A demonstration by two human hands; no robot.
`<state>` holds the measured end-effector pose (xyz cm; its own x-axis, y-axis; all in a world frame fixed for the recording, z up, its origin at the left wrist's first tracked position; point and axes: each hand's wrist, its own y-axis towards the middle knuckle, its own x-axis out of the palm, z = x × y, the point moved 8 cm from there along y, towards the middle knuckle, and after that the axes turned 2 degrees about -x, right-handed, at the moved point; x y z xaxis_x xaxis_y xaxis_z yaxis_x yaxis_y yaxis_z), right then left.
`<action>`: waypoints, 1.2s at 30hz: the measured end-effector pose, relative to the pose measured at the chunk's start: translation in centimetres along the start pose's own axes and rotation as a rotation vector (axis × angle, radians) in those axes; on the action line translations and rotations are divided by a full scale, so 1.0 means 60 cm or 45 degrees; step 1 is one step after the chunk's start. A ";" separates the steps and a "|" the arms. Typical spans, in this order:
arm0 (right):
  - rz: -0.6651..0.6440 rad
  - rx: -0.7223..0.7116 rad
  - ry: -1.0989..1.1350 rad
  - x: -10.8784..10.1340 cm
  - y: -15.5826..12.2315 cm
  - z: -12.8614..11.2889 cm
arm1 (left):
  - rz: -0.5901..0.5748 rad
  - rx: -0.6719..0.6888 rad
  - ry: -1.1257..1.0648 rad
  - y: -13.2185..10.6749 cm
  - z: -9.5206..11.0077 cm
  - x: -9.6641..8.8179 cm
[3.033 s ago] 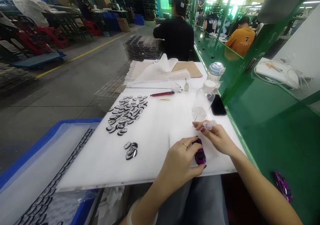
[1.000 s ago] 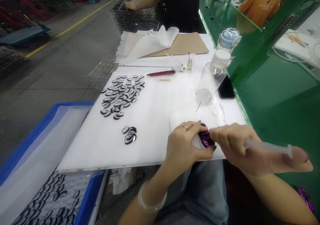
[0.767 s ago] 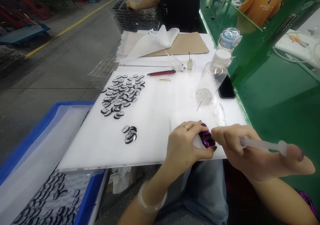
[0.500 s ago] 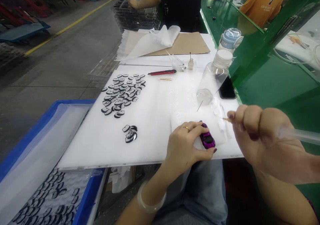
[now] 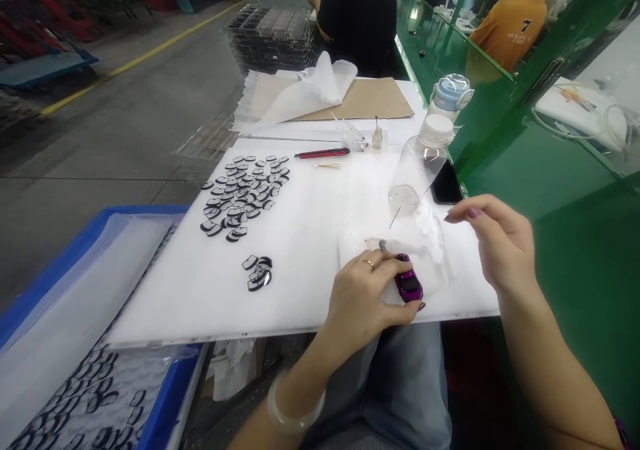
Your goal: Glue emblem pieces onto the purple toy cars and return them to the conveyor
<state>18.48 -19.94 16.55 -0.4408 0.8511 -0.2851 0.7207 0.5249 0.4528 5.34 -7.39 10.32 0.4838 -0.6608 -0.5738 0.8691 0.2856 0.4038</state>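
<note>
My left hand (image 5: 363,293) grips a small purple toy car (image 5: 410,283) between thumb and fingers, near the front edge of the white foam-topped table (image 5: 310,250). Just beyond those fingers lies a clear syringe (image 5: 400,245). Raised at the right edge of the table is my right hand (image 5: 505,243), its fingertips pinched together; whatever they may hold is too small to make out. Between the hands sits a crumpled white tissue (image 5: 430,230). A small pile of clear, black-edged pieces (image 5: 260,275) lies to the left, with a larger spread of similar pieces (image 5: 240,193) behind it.
A clear bottle (image 5: 413,173), a phone (image 5: 447,185) and a blue-lidded bottle (image 5: 447,97) line the right side. Farther back lie a red cutter (image 5: 321,153), toothpicks (image 5: 329,166) and a small glass vial (image 5: 377,137). A blue tray (image 5: 183,397) stands lower left. Co-workers sit beyond.
My right hand has drawn back from close to the camera and no longer shows the pale tube and thin stick. A syringe now lies beyond the car. My left hand keeps its grip.
</note>
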 end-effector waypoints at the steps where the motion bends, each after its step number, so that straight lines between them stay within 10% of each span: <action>1: -0.042 0.045 -0.100 -0.001 0.005 0.011 | -0.002 0.013 0.001 0.000 0.001 0.000; 8: 0.046 0.089 -0.740 -0.018 0.020 0.092 | -0.015 0.079 0.002 -0.001 0.004 -0.001; 18: -0.389 0.004 -0.297 0.117 0.029 0.074 | -0.041 0.054 0.018 -0.001 0.002 0.002; 26: 0.322 -0.268 0.053 0.018 -0.047 -0.013 | 0.039 -0.048 -0.041 0.006 0.003 -0.004; 36: 0.156 -0.331 -0.118 0.057 -0.122 -0.022 | 0.114 -0.084 -0.072 0.009 0.002 -0.007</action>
<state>10.97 -20.88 13.38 -0.3000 0.9103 -0.2854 0.5991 0.4126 0.6862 5.61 -7.02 10.87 0.5551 -0.6681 -0.4955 0.8283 0.3895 0.4027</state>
